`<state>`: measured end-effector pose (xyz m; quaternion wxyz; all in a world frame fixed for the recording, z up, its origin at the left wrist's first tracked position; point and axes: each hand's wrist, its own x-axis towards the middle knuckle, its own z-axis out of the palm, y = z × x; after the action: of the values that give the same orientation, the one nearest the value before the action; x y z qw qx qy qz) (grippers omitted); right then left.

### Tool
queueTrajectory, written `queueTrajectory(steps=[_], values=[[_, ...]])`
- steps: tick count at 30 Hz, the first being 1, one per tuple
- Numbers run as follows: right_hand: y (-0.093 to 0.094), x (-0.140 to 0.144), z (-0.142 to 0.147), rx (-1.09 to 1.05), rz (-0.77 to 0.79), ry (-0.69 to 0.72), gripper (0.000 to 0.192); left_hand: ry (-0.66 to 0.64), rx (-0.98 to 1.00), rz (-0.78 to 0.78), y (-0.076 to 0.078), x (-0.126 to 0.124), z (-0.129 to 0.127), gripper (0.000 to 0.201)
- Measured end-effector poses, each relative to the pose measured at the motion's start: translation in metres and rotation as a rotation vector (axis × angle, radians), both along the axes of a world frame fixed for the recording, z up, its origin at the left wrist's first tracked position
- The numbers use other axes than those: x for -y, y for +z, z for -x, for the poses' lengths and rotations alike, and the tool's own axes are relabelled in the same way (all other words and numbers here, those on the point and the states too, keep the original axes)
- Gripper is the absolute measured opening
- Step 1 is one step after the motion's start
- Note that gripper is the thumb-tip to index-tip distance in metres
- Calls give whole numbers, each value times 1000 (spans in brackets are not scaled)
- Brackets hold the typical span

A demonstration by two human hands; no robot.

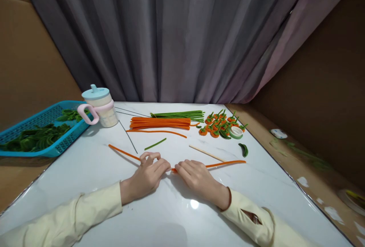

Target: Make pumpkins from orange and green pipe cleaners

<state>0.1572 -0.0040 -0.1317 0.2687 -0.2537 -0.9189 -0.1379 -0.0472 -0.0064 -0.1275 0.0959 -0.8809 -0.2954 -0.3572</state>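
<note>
Both my hands meet at the middle of the table, pinching an orange pipe cleaner (225,164) between them. My left hand (151,173) is closed on it, and one orange end sticks out beyond that hand to the left. Fingers of my right hand (196,178) are closed on it too, with the other end reaching out to the right. A small bunched orange bit shows between the fingertips; its exact shape is too small to tell. Beyond my hands lie a short green pipe cleaner (155,144) and a thin wooden stick (205,152).
Behind lie bundles of orange pipe cleaners (159,123) and green pipe cleaners (179,114). Several orange pumpkin-like pieces with green stems (215,127) sit right, beside a tape roll (236,132). A lidded cup (104,110) and blue basket (59,149) stand left.
</note>
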Motion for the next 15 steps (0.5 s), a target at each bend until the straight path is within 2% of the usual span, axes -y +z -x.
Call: queueTrajectory(steps=[7,12,15], values=[[-4,2,3,130,-133,0,21,-127,-45,-38,-3,-1,1,18],[-7,5,2,161,-76,-6,13,-204,-79,-44,-3,-2,2,20],[-8,6,2,159,-59,5,12,-207,-78,-71,-2,-2,1,22]])
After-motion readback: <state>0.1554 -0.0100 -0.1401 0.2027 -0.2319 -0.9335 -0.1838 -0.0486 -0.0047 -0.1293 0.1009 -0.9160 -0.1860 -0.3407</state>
